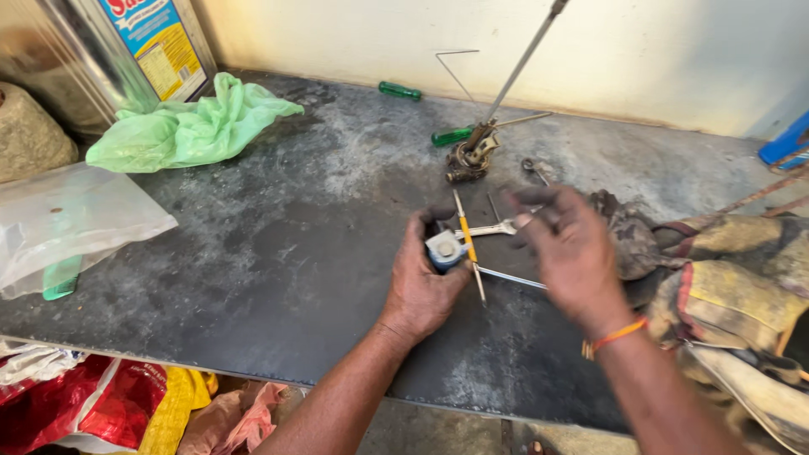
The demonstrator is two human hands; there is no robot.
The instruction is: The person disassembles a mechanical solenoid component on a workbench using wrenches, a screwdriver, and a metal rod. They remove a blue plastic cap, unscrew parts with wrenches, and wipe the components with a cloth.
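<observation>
My left hand [421, 282] grips a small blue and white metal part [444, 249] just above the dark, stained workbench [278, 253]. My right hand [569, 248] hovers to its right, blurred, fingers spread and holding nothing. Between the hands lie a thin screwdriver with a yellow shaft [468, 244], a small silver spanner [493, 228] and a thin metal rod [510, 278]. Behind them stands a rusty brass fitting [470, 157] with a long steel rod [524, 59] rising from it.
Two green-handled screwdrivers [399, 90] [452, 136] lie at the back. A green plastic bag [190, 126], a clear bag [72, 215] and a metal tin [126, 50] sit left. A dirty patterned cloth [725, 286] covers the right side. Coloured bags [101, 404] lie below the front edge.
</observation>
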